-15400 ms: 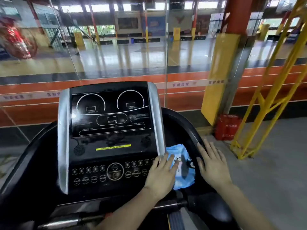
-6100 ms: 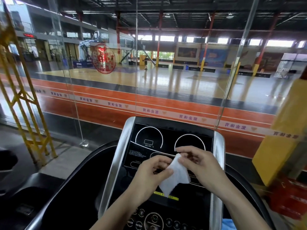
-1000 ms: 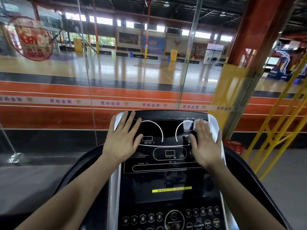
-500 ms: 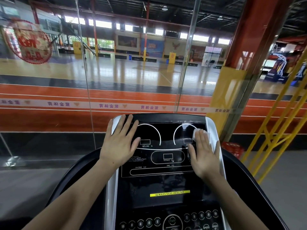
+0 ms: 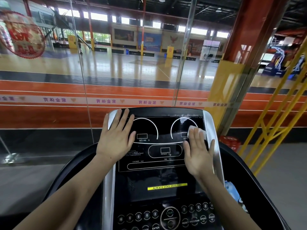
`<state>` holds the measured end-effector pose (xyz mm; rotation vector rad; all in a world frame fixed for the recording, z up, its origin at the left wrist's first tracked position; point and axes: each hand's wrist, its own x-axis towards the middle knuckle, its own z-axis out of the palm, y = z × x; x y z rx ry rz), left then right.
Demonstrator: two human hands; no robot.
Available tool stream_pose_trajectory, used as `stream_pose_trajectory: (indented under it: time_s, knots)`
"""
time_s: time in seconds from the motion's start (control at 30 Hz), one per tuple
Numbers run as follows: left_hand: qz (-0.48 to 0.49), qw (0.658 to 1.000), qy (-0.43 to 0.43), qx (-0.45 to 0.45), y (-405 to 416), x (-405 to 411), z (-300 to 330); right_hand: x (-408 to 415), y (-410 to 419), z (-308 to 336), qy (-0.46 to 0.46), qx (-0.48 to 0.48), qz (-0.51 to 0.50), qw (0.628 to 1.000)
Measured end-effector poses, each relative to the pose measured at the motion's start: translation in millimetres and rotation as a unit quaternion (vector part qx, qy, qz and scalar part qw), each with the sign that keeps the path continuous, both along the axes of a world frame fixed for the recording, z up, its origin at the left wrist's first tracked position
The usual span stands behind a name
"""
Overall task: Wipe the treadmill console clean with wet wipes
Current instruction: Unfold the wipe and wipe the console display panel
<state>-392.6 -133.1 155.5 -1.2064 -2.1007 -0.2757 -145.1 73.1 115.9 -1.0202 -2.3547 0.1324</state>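
Note:
The black treadmill console [image 5: 162,173] with silver side rails fills the lower middle of the head view. My right hand [image 5: 198,154] lies flat on the right side of its display, pressing a white wet wipe [image 5: 197,130] that shows beyond the fingertips, under the right dial. A damp smear shows on the glass above the wipe. My left hand [image 5: 117,139] rests flat, fingers spread, on the console's upper left corner, holding nothing. The blue wet-wipe pack [image 5: 233,191] lies in the tray right of the console.
A glass wall [image 5: 132,72] stands just behind the console, with a sports court beyond it. To the right are a red-and-yellow pillar [image 5: 227,83], a yellow metal frame [image 5: 275,113] and a red box [image 5: 230,143] on the floor. Buttons [image 5: 169,216] line the console's lower panel.
My right hand has slid the wipe down the right side of the display, from the top corner to below the right dial. My left hand has stayed on the upper left corner.

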Motion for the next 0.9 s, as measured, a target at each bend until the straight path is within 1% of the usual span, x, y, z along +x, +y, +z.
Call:
stream_pose_trajectory:
  time_s: [0.07,0.13,0.2,0.23,0.3,0.37,0.43,0.47,0.5,0.57,0.63,0.67,0.73,0.83,0.9]
  knots:
    - [0.002,1.0,0.003,0.001,0,0,1,-20,-19,5,0.002,0.024,0.025,0.999]
    - [0.005,1.0,0.008,-0.005,-1,0,0,-38,-41,8,-0.039,0.052,0.089,0.994]
    - [0.007,1.0,0.012,-0.006,-1,0,-1,-38,-46,9,-0.078,0.074,0.12,0.987]
    - [0.005,1.0,0.011,-0.005,-1,-1,0,-31,-39,9,-0.084,0.08,0.116,0.986]
    - [-0.001,1.0,0.009,-0.001,-2,0,0,-11,-12,7,-0.067,0.075,0.077,0.992]
    - [0.0,1.0,0.004,0.005,-2,0,0,5,11,7,-0.044,0.025,0.016,0.999]
    - [0.003,1.0,-0.002,0.008,-1,0,2,1,7,8,-0.024,-0.003,-0.023,0.999]
    - [0.002,1.0,-0.003,0.008,-1,1,2,-9,-7,7,-0.013,0.007,-0.016,1.0]
    - [0.001,1.0,-0.002,0.009,-1,1,2,-22,-25,7,-0.012,0.022,0.013,1.0]
    - [-0.004,1.0,0.0,0.014,-1,1,2,-43,-58,3,-0.045,0.047,0.094,0.993]
    - [-0.007,1.0,0.0,0.01,-3,2,2,-44,-64,4,-0.084,0.07,0.131,0.985]
    - [-0.006,1.0,0.0,0.008,-3,2,2,-37,-53,5,-0.089,0.081,0.125,0.985]
    - [-0.005,1.0,-0.001,0.008,-2,2,2,-13,-18,3,-0.061,0.082,0.081,0.992]
    - [0.002,1.0,-0.003,0.008,-1,2,2,11,14,4,-0.038,0.003,-0.004,0.999]
    - [0.006,1.0,-0.002,0.008,-1,2,2,-4,4,7,-0.027,0.003,-0.004,1.0]
